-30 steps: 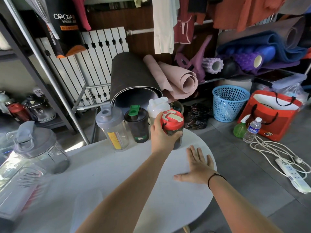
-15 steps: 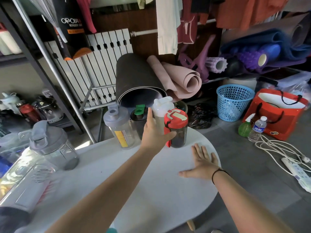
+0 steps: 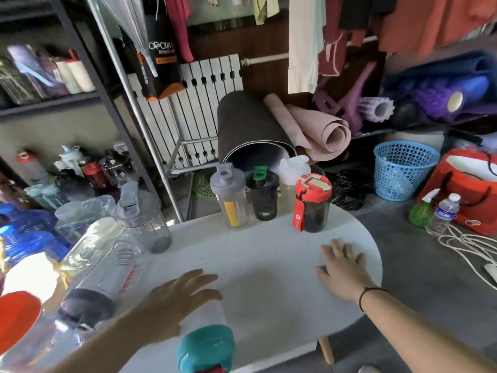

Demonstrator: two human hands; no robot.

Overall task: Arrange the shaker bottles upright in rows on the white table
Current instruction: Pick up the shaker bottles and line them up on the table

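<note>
Left hand (image 3: 177, 300) spread and empty, blurred, hovering low over the near-left part of the white table (image 3: 269, 265), just above a teal-lidded bottle (image 3: 205, 349) cut off by the bottom edge. Right hand (image 3: 343, 270) flat, fingers splayed, palm down on the table's right side, grasping nothing; dark cord on the wrist. At the table's far edge, 4 shaker bottles upright: clear one with grey lid (image 3: 231, 196), dark one with green flip cap (image 3: 262, 195), white-lidded one (image 3: 290, 175) partly hidden behind the red-lidded bottle (image 3: 312, 201), which stands slightly nearer. Further left, a clear grey-lidded jar-like bottle (image 3: 144, 219) upright. Beside it, a long clear shaker (image 3: 99, 273) lying down, wire whisk ball inside, smeared by glare. Far-left pile too blurred to tell apart.
</note>
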